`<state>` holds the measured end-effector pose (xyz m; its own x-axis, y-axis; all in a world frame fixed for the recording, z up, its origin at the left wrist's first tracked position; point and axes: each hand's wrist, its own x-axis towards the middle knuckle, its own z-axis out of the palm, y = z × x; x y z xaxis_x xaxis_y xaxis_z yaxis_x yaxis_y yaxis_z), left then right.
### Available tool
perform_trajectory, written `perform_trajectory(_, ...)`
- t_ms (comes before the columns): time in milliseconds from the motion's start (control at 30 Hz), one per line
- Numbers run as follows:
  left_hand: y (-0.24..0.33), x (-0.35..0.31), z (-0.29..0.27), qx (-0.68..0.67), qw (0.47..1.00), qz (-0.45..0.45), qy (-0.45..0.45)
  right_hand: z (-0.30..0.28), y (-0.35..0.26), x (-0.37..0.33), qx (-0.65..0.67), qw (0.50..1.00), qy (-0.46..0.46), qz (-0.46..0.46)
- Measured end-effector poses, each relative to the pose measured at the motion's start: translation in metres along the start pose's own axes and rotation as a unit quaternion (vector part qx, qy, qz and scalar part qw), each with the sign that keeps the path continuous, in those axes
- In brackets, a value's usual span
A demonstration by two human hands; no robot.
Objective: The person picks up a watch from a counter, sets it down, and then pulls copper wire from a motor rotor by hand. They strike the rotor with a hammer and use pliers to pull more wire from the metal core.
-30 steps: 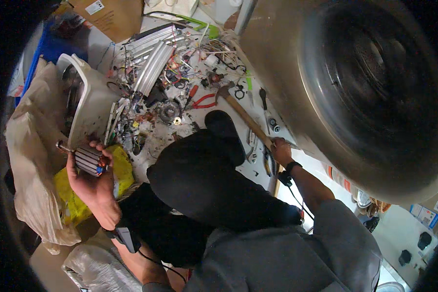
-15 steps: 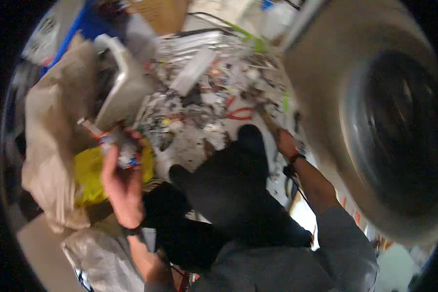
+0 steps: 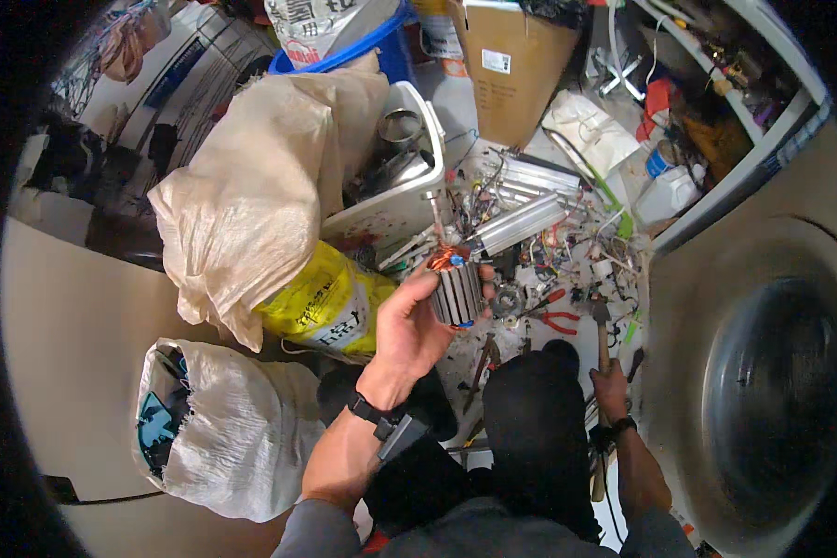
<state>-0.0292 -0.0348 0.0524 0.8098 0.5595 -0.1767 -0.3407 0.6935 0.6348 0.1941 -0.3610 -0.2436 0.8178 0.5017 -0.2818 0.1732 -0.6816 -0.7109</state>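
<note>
My left hand (image 3: 414, 335) is wrapped round a motor armature (image 3: 458, 293), held up over the littered floor. The armature has a slotted steel core, copper windings at its far end, bits of blue, and a metal shaft sticking up. Low on the right, my right hand (image 3: 610, 391) grips the wooden handle of a hammer (image 3: 602, 321), whose dark head points away from me. Pliers with red handles (image 3: 558, 322) lie on the floor between my hands.
Wires, metal strips and small parts cover the floor ahead. To the left are a white bin (image 3: 381, 216), a yellow bag (image 3: 330, 302) and a stuffed white sack (image 3: 242, 428). A cardboard box (image 3: 516, 79) stands at the back. A large rounded drum (image 3: 763, 372) fills the right side.
The view has swung left and become sharper. My left hand has brought the armature toward the middle of the picture; my right hand still grips the hammer.
</note>
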Motion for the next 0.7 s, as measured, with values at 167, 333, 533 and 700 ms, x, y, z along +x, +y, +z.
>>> perform_trajectory(167, 0.004, -0.008, -0.006, -0.073, 0.997, 0.011, -0.015, -0.06, -0.147, -0.018, 0.142, 0.983, -0.098, -0.069)
perform_trajectory(333, 0.015, -0.016, -0.011, -0.083, 0.996, 0.015, -0.006, -0.104, -0.274, -0.059, 0.175, 0.961, -0.079, -0.199)
perform_trajectory(533, 0.035, -0.028, -0.019, -0.044, 0.993, 0.075, 0.076, -0.132, -0.384, -0.128, 0.036, 0.926, -0.114, -0.358)
perform_trajectory(700, 0.052, -0.033, -0.027, -0.112, 0.988, 0.071, 0.08, -0.12, -0.397, -0.14, -0.003, 0.921, -0.175, -0.349)
